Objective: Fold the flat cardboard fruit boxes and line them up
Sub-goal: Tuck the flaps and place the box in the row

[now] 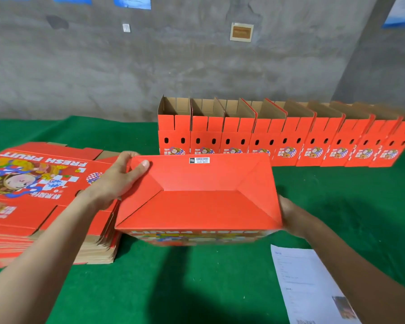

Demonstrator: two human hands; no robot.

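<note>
box (pixel 197 202) btwn left hand (pixel 119 181), right hand (pixel 290 216)

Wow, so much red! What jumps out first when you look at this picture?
The big red box in the middle, its folded bottom facing us, gripped by the left hand and the right hand over the green table. Behind it, a long row of folded boxes stands along the grey wall, and a thick stack of flat boxes lies at the left.
</note>
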